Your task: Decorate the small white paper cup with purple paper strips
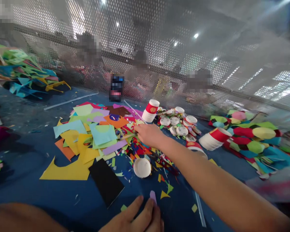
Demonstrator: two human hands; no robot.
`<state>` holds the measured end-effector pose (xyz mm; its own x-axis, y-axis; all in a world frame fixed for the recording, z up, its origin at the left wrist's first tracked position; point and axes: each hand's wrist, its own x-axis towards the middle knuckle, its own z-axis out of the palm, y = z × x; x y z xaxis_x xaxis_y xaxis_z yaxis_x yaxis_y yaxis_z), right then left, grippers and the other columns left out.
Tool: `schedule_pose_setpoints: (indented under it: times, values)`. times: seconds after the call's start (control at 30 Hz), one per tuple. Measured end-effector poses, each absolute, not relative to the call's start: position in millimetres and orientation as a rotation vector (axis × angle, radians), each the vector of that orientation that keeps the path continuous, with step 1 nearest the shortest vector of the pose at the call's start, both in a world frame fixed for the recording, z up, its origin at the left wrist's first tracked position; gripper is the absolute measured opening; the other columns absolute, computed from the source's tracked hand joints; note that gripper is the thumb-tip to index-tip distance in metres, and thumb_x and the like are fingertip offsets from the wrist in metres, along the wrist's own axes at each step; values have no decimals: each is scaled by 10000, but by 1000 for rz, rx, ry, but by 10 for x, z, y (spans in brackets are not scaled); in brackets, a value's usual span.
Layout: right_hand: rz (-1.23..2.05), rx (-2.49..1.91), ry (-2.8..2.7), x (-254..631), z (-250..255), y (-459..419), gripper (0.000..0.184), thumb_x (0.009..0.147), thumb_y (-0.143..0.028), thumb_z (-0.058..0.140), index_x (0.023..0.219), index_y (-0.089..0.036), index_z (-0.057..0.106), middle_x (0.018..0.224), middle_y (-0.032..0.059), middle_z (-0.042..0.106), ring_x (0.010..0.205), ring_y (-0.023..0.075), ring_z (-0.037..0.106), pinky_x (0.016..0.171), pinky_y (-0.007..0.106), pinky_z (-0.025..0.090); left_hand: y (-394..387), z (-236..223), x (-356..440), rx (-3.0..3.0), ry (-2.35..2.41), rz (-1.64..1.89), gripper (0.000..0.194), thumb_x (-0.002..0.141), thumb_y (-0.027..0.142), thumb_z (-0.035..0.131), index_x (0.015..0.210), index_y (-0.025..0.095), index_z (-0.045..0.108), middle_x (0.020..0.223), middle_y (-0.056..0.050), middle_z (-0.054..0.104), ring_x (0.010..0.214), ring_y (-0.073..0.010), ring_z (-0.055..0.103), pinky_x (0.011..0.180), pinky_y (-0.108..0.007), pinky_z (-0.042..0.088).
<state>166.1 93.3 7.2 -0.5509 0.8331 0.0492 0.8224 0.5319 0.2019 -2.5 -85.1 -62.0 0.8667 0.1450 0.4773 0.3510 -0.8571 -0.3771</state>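
My left hand (137,217) is at the bottom of the view, fingers bent, with a small purple paper strip (153,196) sticking out past the fingertips. Stretched across from the right, my right hand (149,135) has its fingers closed over a heap of small coloured paper scraps (137,148); what they pinch is hidden. A small white paper dish (142,167) stands between the two hands. To its left lies a flat black card (106,182). Larger cut sheets, among them a light blue sheet (102,134) and a yellow one (65,170), are piled left of the right hand.
Beyond my right hand stands a red-and-white paper cup (150,111), beside a pile of small round white pieces (175,120). Another cup stack (215,138) lies tilted at right. A phone (116,87) leans against the mesh screen (164,64). More coloured paper (21,71) is heaped far left.
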Motion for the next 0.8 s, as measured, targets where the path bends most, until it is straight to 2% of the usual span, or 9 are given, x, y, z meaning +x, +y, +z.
schedule_pose_setpoints:
  times: [0.13, 0.23, 0.33, 0.43, 0.53, 0.6, 0.8]
  values:
    - [309, 1541, 2735, 1793, 156, 843, 199, 925, -219, 513, 1072, -159, 632, 1007, 124, 737, 841, 252, 667, 614, 316, 359, -922, -588, -36, -2659, -457, -639, 274, 1036, 292, 482, 1231, 189, 644, 1225, 11, 703, 1200, -175, 599, 1034, -315, 395]
    - [315, 1695, 2777, 1995, 305, 567, 159, 908, -234, 523, 1035, -175, 599, 911, 70, 724, 752, 208, 651, 622, 310, 393, -955, -609, -37, -2691, -456, -611, 305, 1038, 313, 453, 1240, 181, 639, 1243, -7, 685, 1203, -216, 603, 1044, -361, 369]
    - [-80, 2085, 3014, 2204, 391, 111, 93, 822, -231, 647, 882, -209, 579, 692, -14, 651, 598, 157, 611, 586, 278, 442, -957, -614, -38, -2684, -448, -591, 330, 1047, 302, 415, 1258, 172, 633, 1253, -27, 670, 1213, -214, 592, 1039, -361, 360]
    - [-616, 2554, 2916, 2310, 325, -439, 78, 860, -264, 648, 886, -218, 591, 717, -6, 651, 559, 151, 615, 530, 266, 479, -940, -609, -43, -2672, -454, -590, 325, 1047, 281, 418, 1273, 180, 628, 1270, -23, 652, 1227, -196, 572, 1037, -342, 357]
    - [-1062, 2754, 2693, 2269, 128, -907, 36, 866, -238, 614, 862, -232, 578, 642, -33, 603, 515, 146, 602, 467, 237, 477, -931, -599, -51, -2686, -446, -609, 311, 1045, 273, 438, 1275, 189, 631, 1281, 5, 639, 1238, -173, 549, 1058, -315, 352]
    - [-1182, 2790, 2578, 2192, -19, -1103, 89, 899, -297, 608, 850, -231, 575, 643, -26, 611, 530, 148, 620, 474, 228, 489, -935, -589, -56, -2716, -459, -623, 310, 1051, 282, 431, 1262, 186, 637, 1270, 15, 645, 1228, -158, 542, 1077, -298, 349]
    - [-1214, 2768, 2573, 2020, -227, -1224, 205, 940, -389, 600, 817, -225, 588, 634, -15, 621, 510, 140, 615, 475, 218, 495, -934, -596, -52, -2751, -462, -631, 276, 1036, 279, 485, 1254, 199, 634, 1265, 27, 651, 1226, -146, 525, 1096, -279, 351]
